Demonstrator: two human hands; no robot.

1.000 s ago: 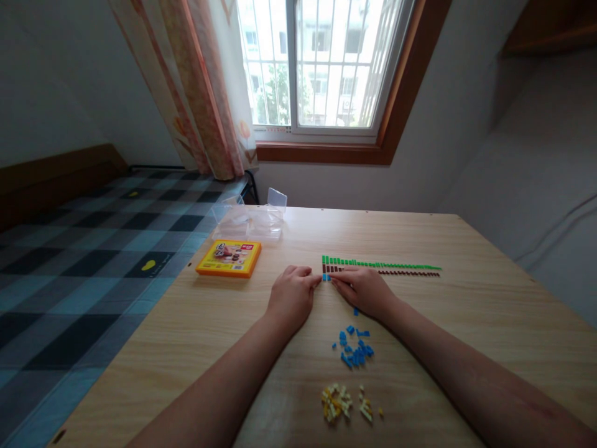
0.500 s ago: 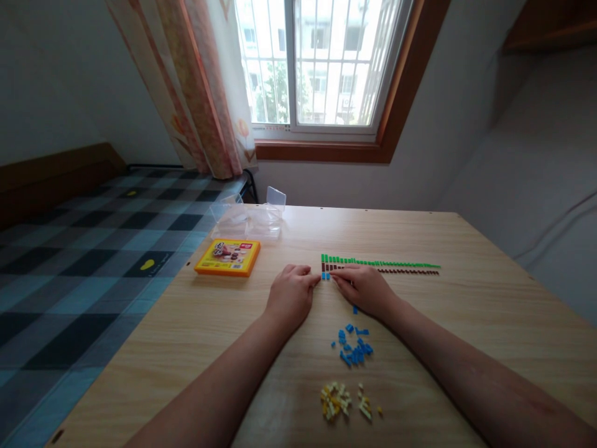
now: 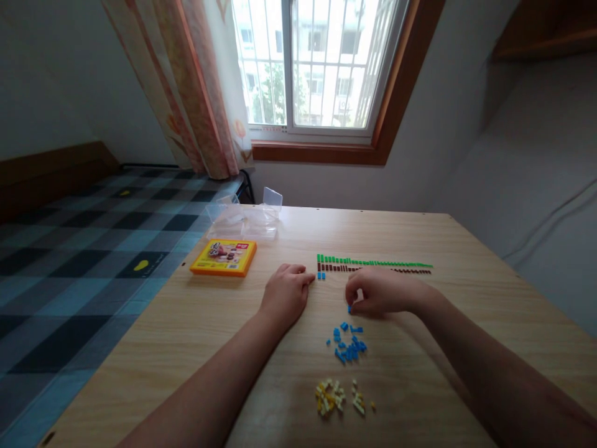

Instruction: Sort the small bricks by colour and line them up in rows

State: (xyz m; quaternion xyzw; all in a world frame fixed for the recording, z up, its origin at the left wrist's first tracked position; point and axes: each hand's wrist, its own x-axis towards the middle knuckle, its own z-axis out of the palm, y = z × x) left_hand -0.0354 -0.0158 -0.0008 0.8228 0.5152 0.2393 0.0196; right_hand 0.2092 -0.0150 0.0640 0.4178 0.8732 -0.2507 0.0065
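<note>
My right hand (image 3: 380,291) is over the table with thumb and index finger closed around a small blue building brick (image 3: 349,308). Beside the left end of the rows lies my left hand (image 3: 286,289), resting on the tabletop with its fingers loosely stretched and nothing in them. Its index fingertip is close to two blue bricks (image 3: 321,275) set side by side. Behind these run a row of brown bricks (image 3: 332,268), partly covered by my right hand, and a row of green bricks (image 3: 359,262). Nearer to me is a loose pile of blue bricks (image 3: 354,350).
Cream and yellow bricks (image 3: 329,398) lie scattered near the table's front. A yellow-orange box (image 3: 224,257) sits left of my left hand, with clear plastic containers (image 3: 254,223) behind it. A checked bed (image 3: 93,249) adjoins the wooden table (image 3: 196,348) on the left.
My right hand has moved from the two placed blue bricks toward me and slightly right, to the separate blue brick. My left hand stays beside the row ends. The view has shifted slightly.
</note>
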